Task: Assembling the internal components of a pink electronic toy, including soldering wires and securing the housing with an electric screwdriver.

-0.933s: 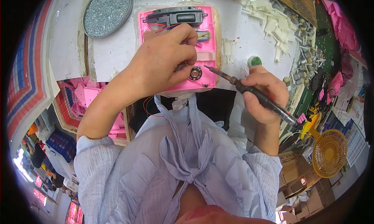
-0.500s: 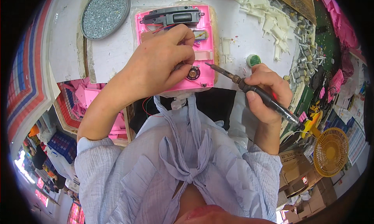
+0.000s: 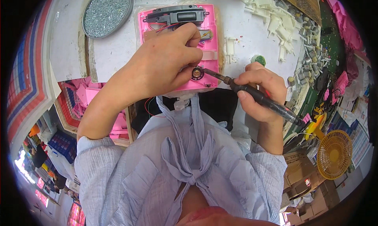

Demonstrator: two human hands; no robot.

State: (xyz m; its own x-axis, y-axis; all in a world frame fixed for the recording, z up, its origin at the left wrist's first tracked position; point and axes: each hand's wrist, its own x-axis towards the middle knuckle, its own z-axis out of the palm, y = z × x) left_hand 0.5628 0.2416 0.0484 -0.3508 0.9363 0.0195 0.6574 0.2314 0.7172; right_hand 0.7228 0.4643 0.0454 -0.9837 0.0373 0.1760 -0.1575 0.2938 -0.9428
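My right hand [image 3: 264,93] is closed round the dark handle of a soldering iron [image 3: 258,97]. The iron points left, its tip at the right rim of a small round speaker [image 3: 197,73]. That speaker sits in the near part of a pink plastic case [image 3: 213,20], open side up. Over the case, my left hand [image 3: 163,60] has its fingers bent and pinched beside the speaker; what they hold is hidden. Beyond them are a black plastic module [image 3: 185,16] and a metal motor-like part [image 3: 205,35]. Thin red and blue wires run under my left hand.
A round tray of small screws [image 3: 106,13] stands far left. White plastic parts [image 3: 275,23] and small metal motors [image 3: 311,49] are heaped at right. A green-topped round pot [image 3: 258,60] is beyond my right hand. Pink parts [image 3: 88,94] fill a crate at left; a yellow fan [image 3: 334,153] stands lower right.
The soldering iron has moved left and slightly nearer, its tip now at the speaker's rim. My left hand has shifted slightly right and stays pinched over the case.
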